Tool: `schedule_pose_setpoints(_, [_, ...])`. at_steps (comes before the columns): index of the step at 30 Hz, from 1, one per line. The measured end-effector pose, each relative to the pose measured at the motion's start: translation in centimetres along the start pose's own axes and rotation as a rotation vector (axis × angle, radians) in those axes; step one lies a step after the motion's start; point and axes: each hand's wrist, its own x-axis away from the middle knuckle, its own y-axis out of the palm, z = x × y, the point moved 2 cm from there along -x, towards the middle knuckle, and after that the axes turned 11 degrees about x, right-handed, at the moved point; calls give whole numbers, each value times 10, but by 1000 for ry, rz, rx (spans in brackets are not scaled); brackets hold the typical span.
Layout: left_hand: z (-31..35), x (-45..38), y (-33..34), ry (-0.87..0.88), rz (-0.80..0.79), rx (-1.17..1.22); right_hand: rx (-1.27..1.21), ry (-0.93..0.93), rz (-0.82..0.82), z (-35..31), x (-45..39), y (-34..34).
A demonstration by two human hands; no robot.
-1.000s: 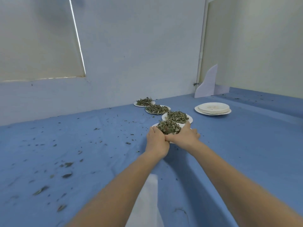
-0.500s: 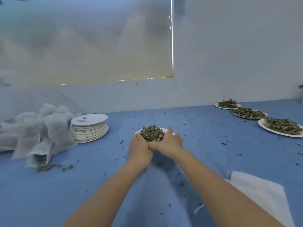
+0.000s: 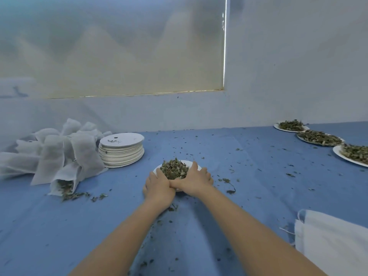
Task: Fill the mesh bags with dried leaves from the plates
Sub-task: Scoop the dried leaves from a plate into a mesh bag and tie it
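Both our hands were wrapped around a plate of dried leaves, mid-table on the blue cloth.

Far left we had a heap of mesh bags [image 3: 53,154], one tipped over with leaves spilling out of its mouth, and a stack of empty plates [image 3: 121,150] just beside them. In the middle our left hand [image 3: 158,186] and right hand [image 3: 196,181] gripped the plate [image 3: 188,163] by its near rim, thumbs curled onto the pile of dried leaves [image 3: 174,169]. Off to the right sat three more leaf plates [image 3: 318,138] in a row, plus some white fabric [image 3: 334,242] at the near right corner.
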Motion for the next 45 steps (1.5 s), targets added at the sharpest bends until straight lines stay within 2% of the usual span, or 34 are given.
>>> schedule_pose_setpoints(2, [7, 5, -2, -13, 13, -76, -6, -7, 17, 2, 6, -5])
schedule_pose_setpoints(4, [17, 12, -5, 53, 50, -84, -26, -32, 54, 5, 16, -13])
schedule_pose_setpoints(9, [49, 47, -3, 222, 44, 65, -61, -69, 135, 28, 55, -39])
schedule_pose_setpoints(13, [84, 87, 19, 271, -41, 291, -38, -76, 198, 64, 95, -66])
schedule_pose_setpoints(19, [141, 144, 65, 374, -172, 293, 167, -111, 264, 133, 161, -107])
schedule_pose_setpoints(25, [176, 173, 103, 486, -216, 126, 388, -47, 303, 187, 189, -131])
schedule_pose_setpoints(32, [188, 173, 120, 409, -288, 79, 426, 175, 179, 219, 173, -128])
schedule_pose_setpoints(34, [190, 173, 124, 386, -305, 83, 383, 140, 231, 221, 171, -128])
schedule_pose_setpoints(37, [191, 171, 126, 400, -308, 169, 264, -21, 358, 223, 171, -136])
schedule_pose_setpoints(42, [193, 160, 98, 529, -289, 557, 11, -138, 518, 217, 180, -156])
schedule_pose_setpoints(45, [198, 152, 77, 538, -363, 723, 20, -266, 600, 205, 184, -165])
